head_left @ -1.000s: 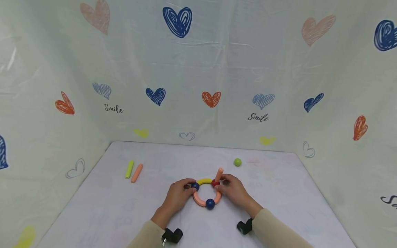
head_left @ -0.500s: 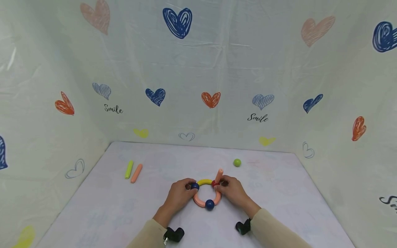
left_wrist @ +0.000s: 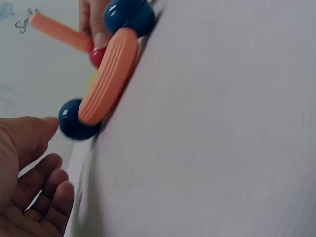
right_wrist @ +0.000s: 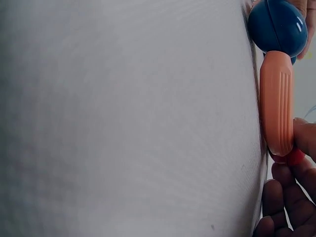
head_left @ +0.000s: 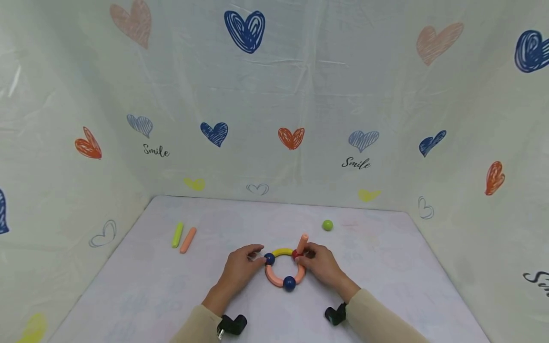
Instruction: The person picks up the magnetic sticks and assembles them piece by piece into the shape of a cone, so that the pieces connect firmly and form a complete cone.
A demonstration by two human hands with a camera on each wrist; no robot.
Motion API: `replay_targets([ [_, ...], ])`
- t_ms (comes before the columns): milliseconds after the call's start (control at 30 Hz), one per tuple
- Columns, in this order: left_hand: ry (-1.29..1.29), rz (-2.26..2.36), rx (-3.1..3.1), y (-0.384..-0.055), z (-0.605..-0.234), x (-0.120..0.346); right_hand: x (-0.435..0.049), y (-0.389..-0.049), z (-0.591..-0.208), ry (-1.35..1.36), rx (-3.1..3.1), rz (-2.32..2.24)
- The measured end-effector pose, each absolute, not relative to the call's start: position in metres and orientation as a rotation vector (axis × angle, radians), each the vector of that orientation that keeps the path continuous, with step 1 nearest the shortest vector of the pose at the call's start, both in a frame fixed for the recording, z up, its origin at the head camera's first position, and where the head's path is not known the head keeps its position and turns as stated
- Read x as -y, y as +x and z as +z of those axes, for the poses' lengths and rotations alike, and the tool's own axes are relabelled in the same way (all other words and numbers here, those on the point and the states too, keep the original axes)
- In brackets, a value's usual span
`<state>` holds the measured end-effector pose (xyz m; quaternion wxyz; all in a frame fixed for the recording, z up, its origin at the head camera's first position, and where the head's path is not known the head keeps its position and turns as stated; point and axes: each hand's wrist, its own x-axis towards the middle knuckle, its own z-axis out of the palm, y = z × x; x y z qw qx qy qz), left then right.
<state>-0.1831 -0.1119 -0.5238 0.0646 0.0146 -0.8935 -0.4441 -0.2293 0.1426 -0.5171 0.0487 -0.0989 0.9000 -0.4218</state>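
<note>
A ring of toy balls and curved sticks lies on the table: a yellow curved stick (head_left: 282, 251) at the back and salmon curved sticks (head_left: 273, 277) at the front. Two blue balls join it, one at the front (head_left: 289, 284) and one at the left (head_left: 269, 258). At its back right sits a red ball (head_left: 295, 254), from which a straight salmon stick (head_left: 302, 242) rises at a tilt. My right hand (head_left: 324, 267) pinches the red ball. My left hand (head_left: 239, 267) is spread beside the left blue ball, its thumb tip right at the ball's side.
A lime stick (head_left: 177, 235) and a straight orange stick (head_left: 188, 240) lie at the back left of the white table (head_left: 128, 286). Behind the ring, to the right, rests a green ball (head_left: 328, 225). A heart-printed curtain (head_left: 317, 95) encloses the table's back and sides.
My left hand has let go of the left blue ball, its fingers lifting off and drawing slightly left. The right hand keeps its pinch on the red ball.
</note>
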Motion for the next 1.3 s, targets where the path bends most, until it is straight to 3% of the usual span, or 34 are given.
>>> replay_targets([
  [600, 0.363, -1.317, 2.554, -0.189, -0.503, 0.241, -0.144, -0.231, -0.520, -0.323, -2.732, -1.292],
  [1300, 0.456, -1.208, 2.450, -0.190, -0.517, 0.252, -0.145, -0.232, -0.522, -0.332, -2.742, -1.305],
])
